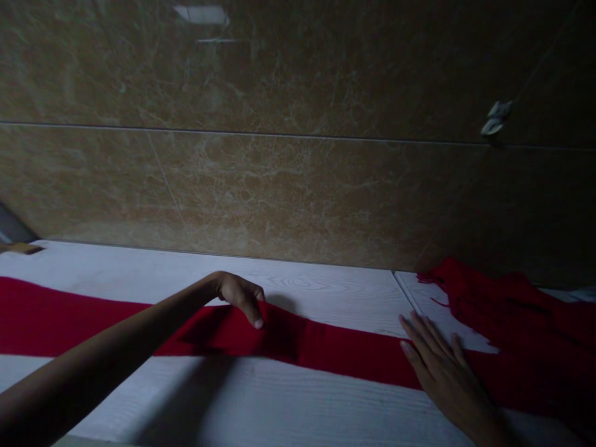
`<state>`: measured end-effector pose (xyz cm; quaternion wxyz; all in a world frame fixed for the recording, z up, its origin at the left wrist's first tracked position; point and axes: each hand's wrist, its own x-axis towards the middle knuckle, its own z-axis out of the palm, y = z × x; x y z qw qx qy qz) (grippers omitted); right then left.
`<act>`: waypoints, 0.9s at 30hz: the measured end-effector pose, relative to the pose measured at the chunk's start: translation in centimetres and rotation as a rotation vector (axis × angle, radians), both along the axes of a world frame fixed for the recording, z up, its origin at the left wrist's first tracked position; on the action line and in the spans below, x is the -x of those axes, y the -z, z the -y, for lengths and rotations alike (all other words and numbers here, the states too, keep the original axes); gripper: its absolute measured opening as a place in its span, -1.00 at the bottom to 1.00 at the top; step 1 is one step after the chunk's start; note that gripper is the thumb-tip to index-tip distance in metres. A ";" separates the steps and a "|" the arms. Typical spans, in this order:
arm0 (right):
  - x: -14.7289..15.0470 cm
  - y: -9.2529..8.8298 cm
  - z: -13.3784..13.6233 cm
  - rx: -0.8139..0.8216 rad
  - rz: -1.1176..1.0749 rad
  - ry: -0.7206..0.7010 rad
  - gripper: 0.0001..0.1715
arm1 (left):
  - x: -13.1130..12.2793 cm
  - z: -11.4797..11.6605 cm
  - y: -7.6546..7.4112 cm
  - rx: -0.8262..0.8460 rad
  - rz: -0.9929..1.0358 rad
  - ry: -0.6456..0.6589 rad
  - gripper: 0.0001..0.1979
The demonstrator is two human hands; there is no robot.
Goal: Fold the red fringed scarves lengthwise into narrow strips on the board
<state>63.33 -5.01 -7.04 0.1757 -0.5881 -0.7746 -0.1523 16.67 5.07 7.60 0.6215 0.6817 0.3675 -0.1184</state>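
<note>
A long red scarf (354, 351) lies stretched from left to right across a white wood-grain surface (316, 400). Around its upper edge, near the middle, my left hand (239, 297) is closed, the thumb on top and the other fingers behind the cloth, which lifts slightly there. Farther right, my right hand (440, 366) rests flat across the scarf with its fingers stretched out. Past that hand the red cloth bunches into a loose heap (503, 310) with fringe along its edge.
A brown marbled tile wall (279, 192) rises right behind the white surface. On it at upper right is a small pale fitting (496, 118) with a thin cord. A brownish flat piece (23, 248) lies at the far left edge. A seam crosses the surface near my right hand.
</note>
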 end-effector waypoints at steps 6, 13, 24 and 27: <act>-0.6 0.6 0.4 0.155 0.012 0.133 -0.26 | -6.2 -0.6 -1.3 -0.005 0.147 0.043 -0.46; 1.0 -2.0 1.2 0.312 0.020 0.208 -0.36 | -19.1 -1.6 0.9 -0.052 0.211 0.173 -0.40; 0.6 -1.5 1.2 0.250 0.035 0.198 -0.35 | -20.5 -2.7 0.0 -0.727 -0.100 -0.010 -0.56; -0.2 0.3 0.7 0.132 0.022 0.156 -0.34 | -13.8 -1.9 -2.8 -0.883 -0.130 -0.150 -0.52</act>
